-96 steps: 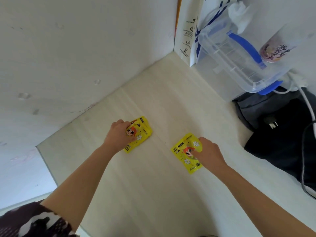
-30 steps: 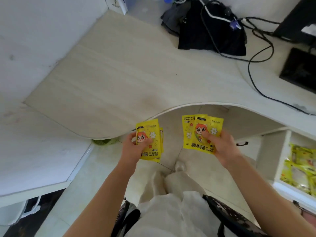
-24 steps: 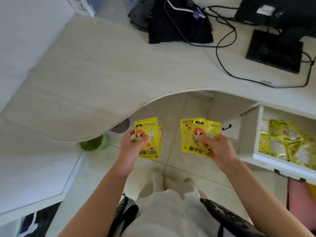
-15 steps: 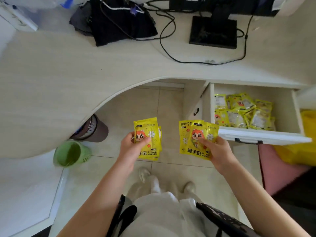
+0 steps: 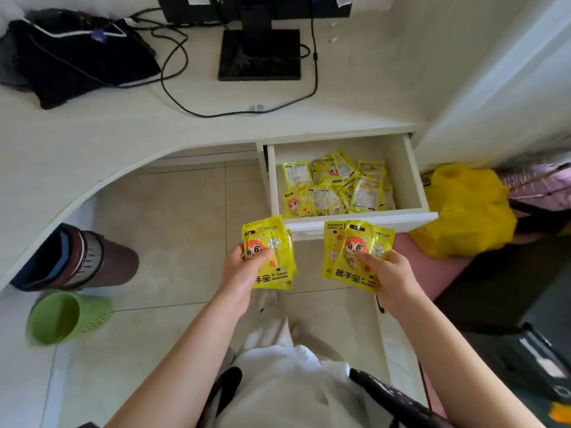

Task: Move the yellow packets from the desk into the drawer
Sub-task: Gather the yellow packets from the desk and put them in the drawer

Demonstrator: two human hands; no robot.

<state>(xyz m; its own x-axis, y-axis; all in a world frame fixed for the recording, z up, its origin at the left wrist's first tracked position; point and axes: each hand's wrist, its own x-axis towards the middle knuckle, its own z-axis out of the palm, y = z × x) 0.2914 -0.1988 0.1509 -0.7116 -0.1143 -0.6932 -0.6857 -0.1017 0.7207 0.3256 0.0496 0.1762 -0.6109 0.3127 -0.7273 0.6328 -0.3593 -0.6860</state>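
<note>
Both hands, left hand (image 5: 244, 273) and right hand (image 5: 391, 278), clutch yellow packets (image 5: 268, 254) before the drawer (image 5: 415, 177).

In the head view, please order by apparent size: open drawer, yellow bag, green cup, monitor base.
1. Drawer
2. Yellow bag
3. Green cup and monitor base look alike; the cup's nearness makes ranking unsure.

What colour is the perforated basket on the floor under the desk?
Green: the perforated plastic basket lies tipped on the tiled floor, seen in the head view.
</note>
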